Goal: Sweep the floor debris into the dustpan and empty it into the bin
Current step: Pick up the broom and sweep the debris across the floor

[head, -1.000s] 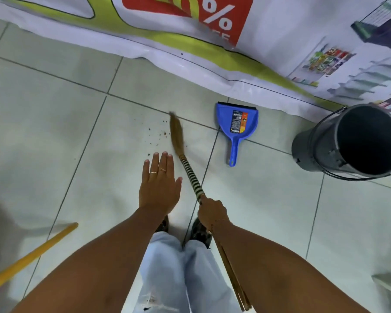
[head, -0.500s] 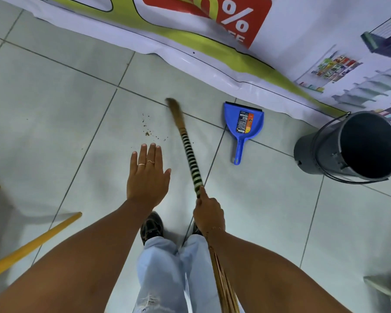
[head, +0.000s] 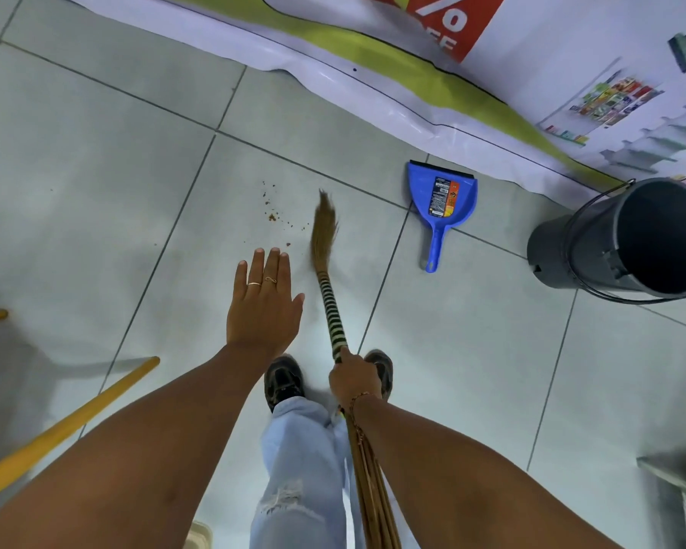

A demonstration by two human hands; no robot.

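My right hand grips a stick broom by its black-and-white banded handle. The brown bristle tip rests on the tile just right of a small scatter of brown debris. My left hand hovers flat with fingers extended, holding nothing, left of the broom. A blue dustpan lies flat on the floor to the right, handle toward me. Farther right stands a dark grey bin with a wire handle, its mouth tilted toward me.
A printed banner lies along the far edge of the tiled floor. A yellow pole slants across the lower left. My two shoes stand below the broom. A metal frame edge shows at the lower right.
The broom tip swung back toward me and a little right, ending just right of the debris. The view shifted so the floor objects sit slightly lower in view. My left hand stays spread.
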